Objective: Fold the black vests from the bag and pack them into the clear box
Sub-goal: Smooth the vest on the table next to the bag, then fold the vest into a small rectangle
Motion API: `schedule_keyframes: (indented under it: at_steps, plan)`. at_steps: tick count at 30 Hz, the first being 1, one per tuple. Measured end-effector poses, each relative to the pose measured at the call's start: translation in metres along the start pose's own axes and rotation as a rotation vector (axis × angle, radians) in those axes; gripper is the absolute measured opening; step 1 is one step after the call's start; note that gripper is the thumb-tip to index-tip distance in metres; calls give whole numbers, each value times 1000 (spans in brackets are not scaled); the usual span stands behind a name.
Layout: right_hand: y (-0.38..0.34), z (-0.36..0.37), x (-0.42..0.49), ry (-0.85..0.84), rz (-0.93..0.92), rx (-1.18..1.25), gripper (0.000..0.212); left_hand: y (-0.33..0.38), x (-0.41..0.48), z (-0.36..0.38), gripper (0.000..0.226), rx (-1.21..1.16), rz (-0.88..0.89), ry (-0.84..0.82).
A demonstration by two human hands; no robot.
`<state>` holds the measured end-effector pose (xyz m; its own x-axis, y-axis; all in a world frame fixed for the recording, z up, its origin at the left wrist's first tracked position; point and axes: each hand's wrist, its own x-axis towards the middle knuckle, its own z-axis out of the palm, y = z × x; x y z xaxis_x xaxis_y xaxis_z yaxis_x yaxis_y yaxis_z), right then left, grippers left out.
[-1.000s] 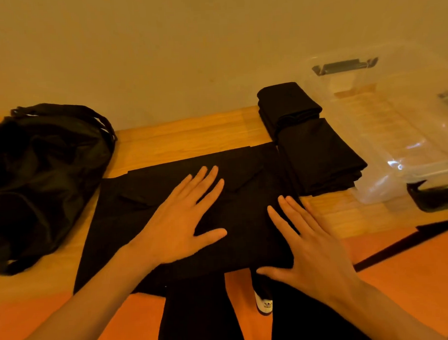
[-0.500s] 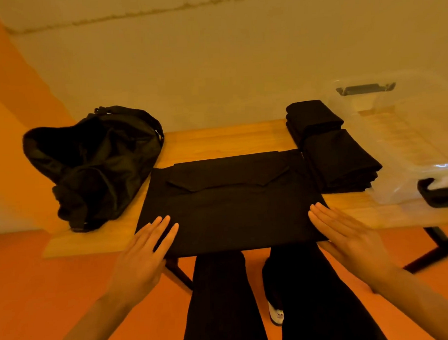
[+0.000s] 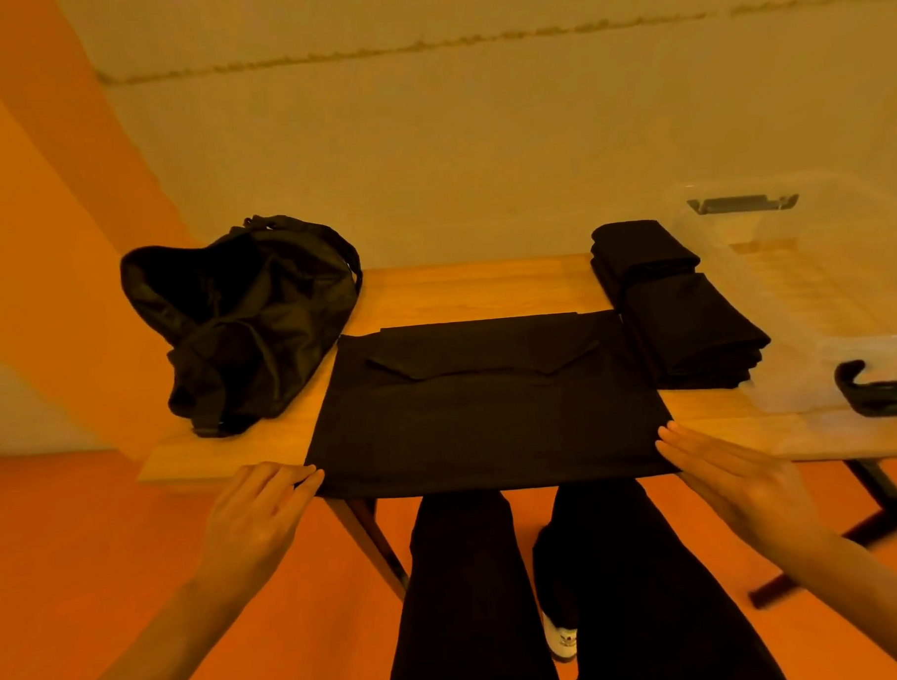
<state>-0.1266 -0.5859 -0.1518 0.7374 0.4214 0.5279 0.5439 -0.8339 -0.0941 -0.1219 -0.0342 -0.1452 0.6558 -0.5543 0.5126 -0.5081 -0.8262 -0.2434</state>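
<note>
- The flat, part-folded black fabric vest lies on the pale wooden surface, with its near hem at the front edge.
- Left grip: bent fingers touch the vest's near-left corner. I cannot tell whether they pinch it.
- Right grip: open, with straight fingers against the near-right corner.
- A slumped black fabric bag sits to the left.
- Folded black piles sit to the right, beside the clear plastic box.

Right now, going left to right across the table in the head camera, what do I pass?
Bag → flat vest → folded vests → clear box.
</note>
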Motion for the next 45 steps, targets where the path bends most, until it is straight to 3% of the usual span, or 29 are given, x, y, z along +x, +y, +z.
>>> schedule_keyframes:
  at_steps: [5, 10, 14, 18, 21, 37, 45]
  plan:
    - [-11, -19, -1, -30, 83, 58, 48, 6, -8, -14, 28, -27, 51, 33]
    - [-13, -42, 6, -145, 102, 136, 45, 4, -19, -29, 54, -140, 42, 1]
    - [-13, -61, 26, -119, 103, 194, 48, 2, 0, -55, 32, -261, -44, 15]
    - [-9, -79, 70, -5, 148, 224, 37, -6, 41, -75, 24, -373, -251, 118]
    - [-3, -85, 106, -18, 197, 157, 14, -14, 73, -77, 8, -368, -362, 143]
    - [37, -46, 191, -276, 262, -109, 15, -55, 137, -28, 10, -282, -449, -34]
    - [40, -28, 209, -283, 248, -146, 13, -64, 162, -14, 12, -293, -548, -81]
